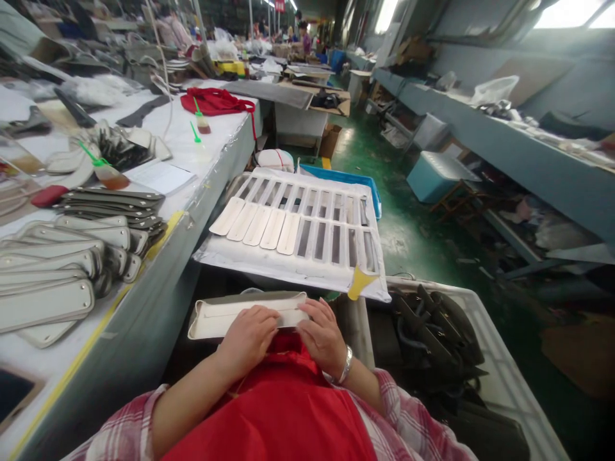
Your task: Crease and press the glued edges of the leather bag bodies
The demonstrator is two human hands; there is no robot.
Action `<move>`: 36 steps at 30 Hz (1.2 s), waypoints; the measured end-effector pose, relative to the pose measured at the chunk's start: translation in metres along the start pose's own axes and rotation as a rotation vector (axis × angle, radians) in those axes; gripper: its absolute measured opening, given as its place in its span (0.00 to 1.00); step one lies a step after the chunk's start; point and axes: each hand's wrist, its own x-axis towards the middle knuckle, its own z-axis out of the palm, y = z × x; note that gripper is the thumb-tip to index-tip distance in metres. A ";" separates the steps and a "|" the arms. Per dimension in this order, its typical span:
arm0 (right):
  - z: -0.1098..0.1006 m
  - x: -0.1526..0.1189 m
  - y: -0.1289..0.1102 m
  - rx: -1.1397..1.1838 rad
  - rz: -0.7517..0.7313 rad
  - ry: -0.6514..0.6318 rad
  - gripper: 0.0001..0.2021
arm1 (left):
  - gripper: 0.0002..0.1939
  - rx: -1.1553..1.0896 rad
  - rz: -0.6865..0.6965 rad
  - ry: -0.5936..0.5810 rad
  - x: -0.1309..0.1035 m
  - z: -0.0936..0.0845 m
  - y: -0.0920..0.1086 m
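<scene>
A long flat cream-coloured strip piece [216, 316] with rounded ends lies across my lap over a red apron. My left hand [248, 334] presses on its middle with fingers curled over the near edge. My right hand [323, 333], with a silver bracelet at the wrist, holds the strip's right end. Just beyond my hands a slotted white rack [336, 256] carries several similar cream strips [259, 223] laid side by side on its left part.
A long worktable [206, 147] on my left holds stacks of grey-edged strips [52, 275], glue brushes with green handles [103, 168] and a red cloth [216, 101]. A white crate of dark pieces [435, 336] sits at my right. Blue shelving [504, 153] lines the green-floored aisle; people work far back.
</scene>
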 end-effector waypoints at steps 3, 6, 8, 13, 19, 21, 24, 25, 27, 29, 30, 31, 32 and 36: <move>0.004 -0.002 -0.005 -0.039 0.043 0.051 0.08 | 0.07 0.014 -0.024 -0.011 0.004 0.000 0.003; 0.009 -0.003 -0.011 -0.084 0.118 0.097 0.08 | 0.07 0.076 -0.081 -0.008 0.008 -0.001 0.009; 0.011 -0.002 -0.015 -0.101 0.169 0.118 0.07 | 0.06 0.146 -0.136 -0.010 0.011 -0.002 0.012; 0.015 -0.001 -0.017 -0.040 0.333 0.175 0.03 | 0.06 0.243 -0.204 -0.134 0.020 -0.007 0.015; 0.013 -0.003 -0.006 0.081 0.782 -0.093 0.17 | 0.06 0.179 -0.206 -0.226 0.028 -0.012 0.009; 0.012 0.000 -0.006 0.278 0.883 -0.329 0.21 | 0.06 0.167 -0.216 -0.232 0.029 -0.013 0.008; 0.012 0.007 -0.012 0.721 1.117 -0.477 0.22 | 0.06 0.146 -0.234 -0.243 0.031 -0.013 0.006; 0.013 0.009 -0.015 0.851 1.191 -0.472 0.21 | 0.06 0.137 -0.240 -0.246 0.032 -0.013 0.005; 0.014 0.013 -0.020 1.006 1.272 -0.415 0.20 | 0.06 0.121 -0.249 -0.253 0.034 -0.013 0.003; 0.015 0.016 -0.024 1.058 1.307 -0.369 0.19 | 0.06 0.112 -0.249 -0.259 0.036 -0.013 0.000; 0.015 0.018 -0.025 1.073 1.322 -0.366 0.19 | 0.07 0.109 -0.246 -0.263 0.037 -0.012 -0.002; 0.016 0.020 -0.026 1.083 1.337 -0.374 0.19 | 0.07 0.107 -0.241 -0.266 0.039 -0.012 -0.004; 0.018 0.022 -0.027 1.090 1.346 -0.387 0.18 | 0.07 0.105 -0.234 -0.269 0.040 -0.011 -0.005; 0.030 0.027 -0.026 1.016 1.236 -0.482 0.19 | 0.08 0.091 -0.216 -0.267 0.046 -0.010 -0.011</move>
